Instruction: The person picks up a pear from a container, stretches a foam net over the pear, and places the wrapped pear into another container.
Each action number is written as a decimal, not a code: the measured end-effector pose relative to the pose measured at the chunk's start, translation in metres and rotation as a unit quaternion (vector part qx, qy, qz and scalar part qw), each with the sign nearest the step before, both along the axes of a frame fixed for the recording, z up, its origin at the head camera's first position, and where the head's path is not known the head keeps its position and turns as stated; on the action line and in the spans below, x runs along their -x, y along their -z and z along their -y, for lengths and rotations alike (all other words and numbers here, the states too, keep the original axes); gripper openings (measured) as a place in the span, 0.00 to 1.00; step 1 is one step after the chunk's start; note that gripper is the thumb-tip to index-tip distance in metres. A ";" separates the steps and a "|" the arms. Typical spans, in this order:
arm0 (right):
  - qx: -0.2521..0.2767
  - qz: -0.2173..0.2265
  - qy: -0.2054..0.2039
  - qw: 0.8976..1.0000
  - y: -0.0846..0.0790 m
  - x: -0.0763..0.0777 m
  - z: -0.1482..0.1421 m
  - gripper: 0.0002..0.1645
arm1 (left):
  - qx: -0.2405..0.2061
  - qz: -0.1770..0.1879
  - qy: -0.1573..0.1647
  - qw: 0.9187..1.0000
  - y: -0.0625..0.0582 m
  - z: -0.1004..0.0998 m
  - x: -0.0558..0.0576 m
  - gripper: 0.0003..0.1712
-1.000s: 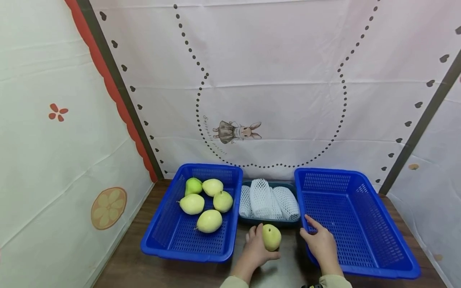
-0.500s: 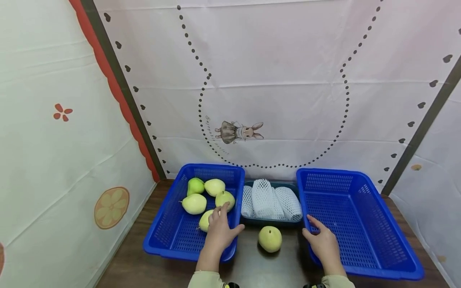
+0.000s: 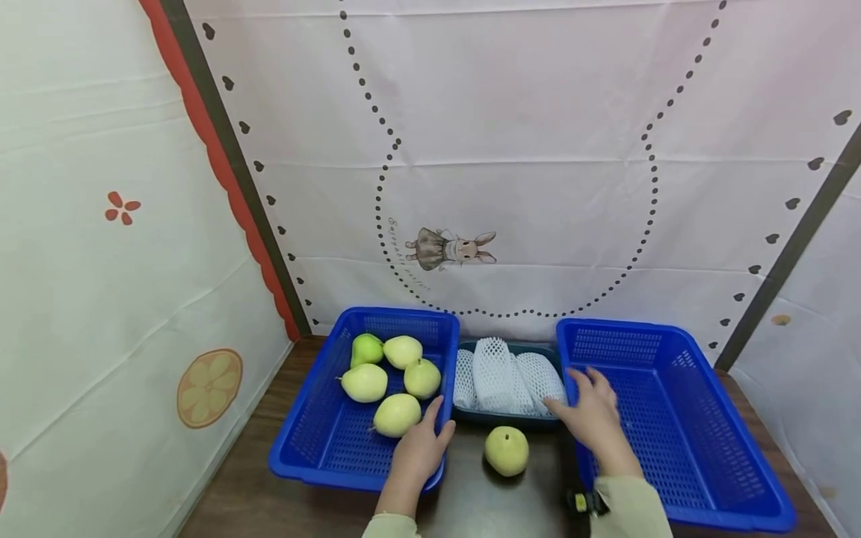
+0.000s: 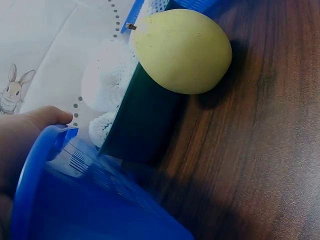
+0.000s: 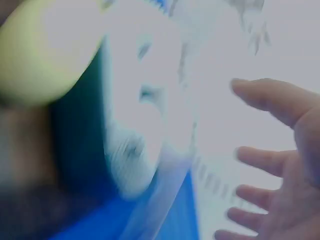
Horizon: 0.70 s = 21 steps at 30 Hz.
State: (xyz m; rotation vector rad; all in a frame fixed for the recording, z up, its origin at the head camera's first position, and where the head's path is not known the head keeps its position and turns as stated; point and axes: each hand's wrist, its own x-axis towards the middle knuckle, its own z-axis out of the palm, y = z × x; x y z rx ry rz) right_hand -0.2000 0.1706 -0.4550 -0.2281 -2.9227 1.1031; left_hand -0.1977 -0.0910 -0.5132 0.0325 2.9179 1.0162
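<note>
Right hand (image 3: 593, 420) forward, wristcam fingers (image 5: 262, 160) apart

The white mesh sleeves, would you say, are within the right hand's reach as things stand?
Probably yes: the right hand is empty and near the dark tray's right end, and nothing seems to cover the white mesh sleeves.

Six pears (image 3: 397, 415) counted: five held in left blue basket (image 3: 356, 452), one set on desk (image 3: 471, 515). Two blue baskets counted, right blue basket (image 3: 659, 418) included. One dark tray (image 3: 507, 421) counted. At least three white foam nets (image 3: 493, 373) seen in tray; exact number obscured by overlap. Two hands counted: one left hand (image 3: 415, 453), one right hand (image 3: 594, 420). Three cloth walls (image 3: 538, 112) seen; one rabbit print (image 3: 449, 249), one red flower print (image 3: 122, 208) counted.
</note>
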 end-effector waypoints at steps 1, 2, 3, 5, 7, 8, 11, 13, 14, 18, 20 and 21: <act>0.006 -0.018 -0.008 1.000 -0.005 0.010 0.008 0.45 | -0.003 -0.001 -0.002 1.000 0.001 0.000 0.000 0.31; 0.014 -0.031 -0.014 0.999 -0.007 0.020 0.017 0.45 | -0.008 0.000 -0.005 1.000 0.001 0.000 0.000 0.31; 0.024 -0.038 -0.024 0.999 -0.007 0.030 0.027 0.45 | -0.012 0.000 -0.007 1.000 0.001 0.000 0.001 0.31; 0.044 -0.035 -0.035 0.998 -0.001 0.047 0.045 0.46 | -0.022 0.002 -0.009 1.000 0.001 0.000 0.000 0.31; 0.042 -0.019 -0.039 0.998 0.012 0.060 0.061 0.46 | -0.034 0.011 -0.010 0.999 0.001 0.001 0.000 0.32; 0.035 -0.010 -0.037 0.999 0.020 0.065 0.068 0.47 | -0.038 0.015 -0.011 0.999 0.002 0.001 0.000 0.33; -0.009 0.004 -0.033 0.999 0.041 0.071 0.080 0.49 | -0.045 0.028 -0.014 0.998 0.004 0.002 -0.001 0.34; -0.034 -0.005 -0.032 0.999 0.050 0.072 0.084 0.50 | -0.047 0.034 -0.017 0.998 0.005 0.002 -0.001 0.34; -0.041 -0.013 -0.032 0.999 0.052 0.072 0.084 0.49 | -0.049 0.036 -0.019 0.998 0.005 0.002 -0.001 0.34; -0.036 -0.051 -0.032 0.998 0.051 0.074 0.081 0.43 | -0.054 0.034 -0.021 0.998 0.004 0.001 0.003 0.34; -0.017 -0.064 -0.028 0.997 0.047 0.076 0.078 0.40 | -0.054 0.029 -0.021 0.998 0.004 0.001 0.005 0.33; -0.002 -0.069 -0.024 0.997 0.044 0.077 0.076 0.39 | -0.053 0.025 -0.020 0.998 0.004 0.001 0.006 0.32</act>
